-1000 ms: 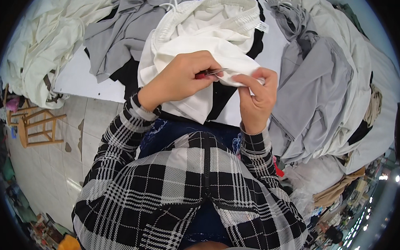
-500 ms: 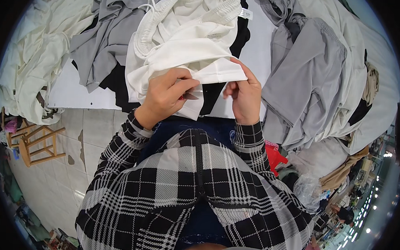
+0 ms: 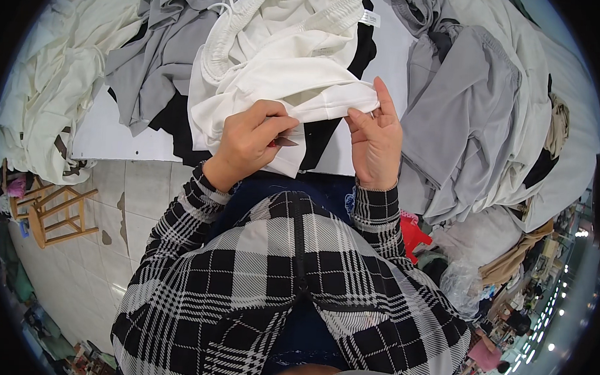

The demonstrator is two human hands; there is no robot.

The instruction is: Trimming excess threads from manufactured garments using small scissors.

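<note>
A pair of white drawstring pants (image 3: 270, 87) with a gathered elastic waist lies bunched on the table before me. My left hand (image 3: 249, 143) is closed, thumb against fingers, pinching a folded hem of the pants. Tucked in that same hand is a small cutting tool (image 3: 286, 142); its pointed metal blade and a bit of red stick out below the fingers, and the palm hides the rest. My right hand (image 3: 375, 144) has the other end of the hem between its thumb and its straighter fingers, so the edge is stretched between both hands.
Black cloth (image 3: 324, 145) lies under the pants on the white table (image 3: 116, 141). Grey garments (image 3: 162, 57) and cream ones (image 3: 66, 80) are heaped at left. More grey garments (image 3: 461, 114) are piled at right. A wooden stool (image 3: 61, 215) lies on the tiled floor at left.
My right hand has shifted slightly right along with the hem end, and its fingers have straightened upward. The hem is drawn out farther to the right. My left hand stays nearly still.
</note>
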